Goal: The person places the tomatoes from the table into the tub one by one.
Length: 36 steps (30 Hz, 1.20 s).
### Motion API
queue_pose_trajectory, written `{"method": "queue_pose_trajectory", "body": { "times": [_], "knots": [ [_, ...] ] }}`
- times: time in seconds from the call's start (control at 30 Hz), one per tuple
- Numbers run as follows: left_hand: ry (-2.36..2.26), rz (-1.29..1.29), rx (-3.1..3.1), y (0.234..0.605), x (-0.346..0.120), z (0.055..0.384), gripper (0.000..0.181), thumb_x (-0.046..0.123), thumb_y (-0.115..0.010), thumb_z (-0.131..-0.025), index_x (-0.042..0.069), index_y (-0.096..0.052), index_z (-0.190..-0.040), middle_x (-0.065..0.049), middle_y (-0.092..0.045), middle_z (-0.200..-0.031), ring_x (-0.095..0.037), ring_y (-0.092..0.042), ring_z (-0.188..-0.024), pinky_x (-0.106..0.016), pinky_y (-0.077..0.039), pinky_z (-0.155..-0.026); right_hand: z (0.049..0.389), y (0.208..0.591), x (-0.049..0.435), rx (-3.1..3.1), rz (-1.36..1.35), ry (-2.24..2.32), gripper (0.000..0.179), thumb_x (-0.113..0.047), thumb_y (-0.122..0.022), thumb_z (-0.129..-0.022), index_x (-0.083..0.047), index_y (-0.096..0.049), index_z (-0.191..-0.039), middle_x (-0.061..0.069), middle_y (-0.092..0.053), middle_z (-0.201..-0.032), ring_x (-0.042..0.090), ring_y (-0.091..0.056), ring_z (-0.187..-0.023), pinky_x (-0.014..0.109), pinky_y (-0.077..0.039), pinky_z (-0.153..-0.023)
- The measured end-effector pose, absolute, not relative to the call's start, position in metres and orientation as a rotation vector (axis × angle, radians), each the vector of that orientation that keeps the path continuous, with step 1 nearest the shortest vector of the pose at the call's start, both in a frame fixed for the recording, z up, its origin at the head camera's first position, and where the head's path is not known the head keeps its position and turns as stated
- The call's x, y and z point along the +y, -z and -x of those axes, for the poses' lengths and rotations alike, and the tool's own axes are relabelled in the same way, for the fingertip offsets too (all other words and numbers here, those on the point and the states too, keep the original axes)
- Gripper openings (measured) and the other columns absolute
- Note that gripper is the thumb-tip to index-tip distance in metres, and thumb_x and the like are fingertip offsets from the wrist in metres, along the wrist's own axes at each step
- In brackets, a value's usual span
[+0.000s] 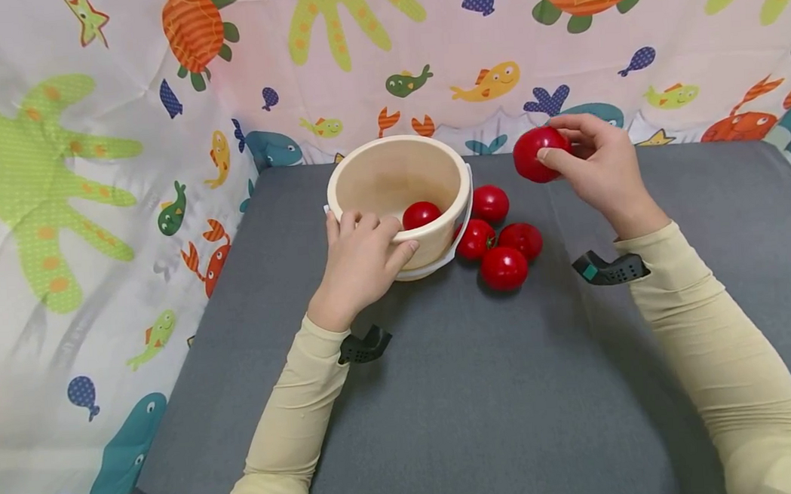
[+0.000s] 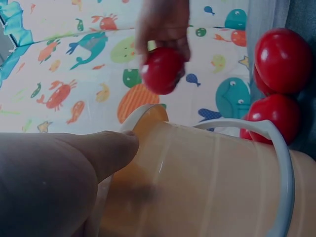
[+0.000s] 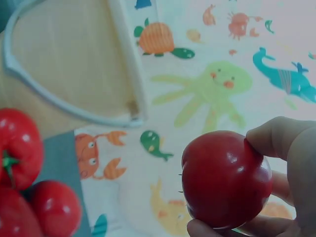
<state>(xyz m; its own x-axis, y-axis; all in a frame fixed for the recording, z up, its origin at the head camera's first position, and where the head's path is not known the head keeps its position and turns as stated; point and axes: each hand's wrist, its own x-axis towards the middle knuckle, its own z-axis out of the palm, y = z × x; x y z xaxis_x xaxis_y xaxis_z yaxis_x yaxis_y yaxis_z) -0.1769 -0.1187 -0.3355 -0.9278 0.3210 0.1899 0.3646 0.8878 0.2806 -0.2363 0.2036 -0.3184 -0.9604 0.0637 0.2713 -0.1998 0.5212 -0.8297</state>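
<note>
A red tomato (image 1: 533, 155) is pinched between thumb and fingers in the grip of the right hand (image 1: 600, 165), raised to the right of the bucket (image 1: 430, 250) and apart from it. The left hand (image 1: 361, 264) holds the bucket's near rim.

I am finding no readable text, number, brand or sign anywhere in view. The dark right wrist device (image 1: 620, 270) is showing a small teal patch (image 1: 590, 272), too small for me to be making out any character on it. The dark left wrist device (image 1: 365, 345) is giving me nothing legible either. The patterned cloth (image 1: 359, 102) is carrying printed sea creatures rather than lettering, and on the cream bucket (image 1: 430, 251) and the red tomatoes (image 1: 503, 269) I am seeing no label.
</note>
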Motion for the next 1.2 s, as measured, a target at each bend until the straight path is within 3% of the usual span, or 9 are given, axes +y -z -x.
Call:
{"method": "queue_pose_trajectory", "body": {
  "times": [0.3, 0.5, 0.63, 1.0, 1.2],
  "knots": [
    [0.47, 0.53, -2.904, 0.337, -0.12, 0.178, 0.03, 0.041, -0.062, -0.099, 0.016, -0.069, -0.114, -0.012, -0.065, -0.11, -0.037, -0.046, -0.128, -0.074, -0.008, -0.12, 0.246, 0.278, 0.166, -2.531, -0.231, -1.378, 0.049, -0.03, -0.069, -0.094, -0.021, -0.059, -0.141, 0.014, -0.063, -0.139, 0.012, -0.061, -0.104, 0.015, -0.052, -0.08],
    [0.461, 0.535, -2.894, 0.337, -0.12, 0.178, 0.029, 0.041, -0.062, -0.099, 0.015, -0.069, -0.111, -0.012, -0.066, -0.109, -0.037, -0.047, -0.127, -0.075, -0.009, -0.12, 0.252, 0.263, 0.13, -2.591, -0.352, -1.317, 0.052, -0.028, -0.069, -0.094, -0.017, -0.058, -0.143, 0.012, -0.061, -0.143, 0.03, -0.063, -0.119, 0.036, -0.059, -0.093],
    [0.451, 0.54, -2.889, 0.337, -0.12, 0.178, 0.029, 0.041, -0.062, -0.099, 0.015, -0.069, -0.111, -0.012, -0.066, -0.11, -0.037, -0.047, -0.126, -0.075, -0.01, -0.119, 0.256, 0.263, 0.108, -2.589, -0.479, -1.313, 0.05, -0.024, -0.07, -0.092, -0.013, -0.06, -0.14, 0.014, -0.064, -0.138, 0.032, -0.064, -0.116, 0.047, -0.058, -0.097],
    [0.453, 0.546, -2.902, 0.336, -0.119, 0.178, 0.031, 0.042, -0.063, -0.098, 0.016, -0.068, -0.115, -0.012, -0.066, -0.113, -0.037, -0.047, -0.127, -0.074, -0.011, -0.12, 0.269, 0.282, 0.073, -2.629, -0.755, -1.23, 0.045, -0.015, -0.071, -0.09, -0.004, -0.062, -0.133, 0.016, -0.066, -0.13, 0.033, -0.066, -0.11, 0.049, -0.059, -0.095],
    [0.435, 0.539, -2.912, 0.336, -0.12, 0.179, 0.033, 0.042, -0.063, -0.098, 0.016, -0.068, -0.118, -0.012, -0.066, -0.113, -0.036, -0.047, -0.128, -0.075, -0.012, -0.119, 0.269, 0.293, 0.059, -2.759, -0.765, -1.131, 0.048, -0.019, -0.072, -0.09, -0.007, -0.061, -0.135, 0.016, -0.066, -0.129, 0.032, -0.063, -0.112, 0.047, -0.059, -0.095]
  ]
}}
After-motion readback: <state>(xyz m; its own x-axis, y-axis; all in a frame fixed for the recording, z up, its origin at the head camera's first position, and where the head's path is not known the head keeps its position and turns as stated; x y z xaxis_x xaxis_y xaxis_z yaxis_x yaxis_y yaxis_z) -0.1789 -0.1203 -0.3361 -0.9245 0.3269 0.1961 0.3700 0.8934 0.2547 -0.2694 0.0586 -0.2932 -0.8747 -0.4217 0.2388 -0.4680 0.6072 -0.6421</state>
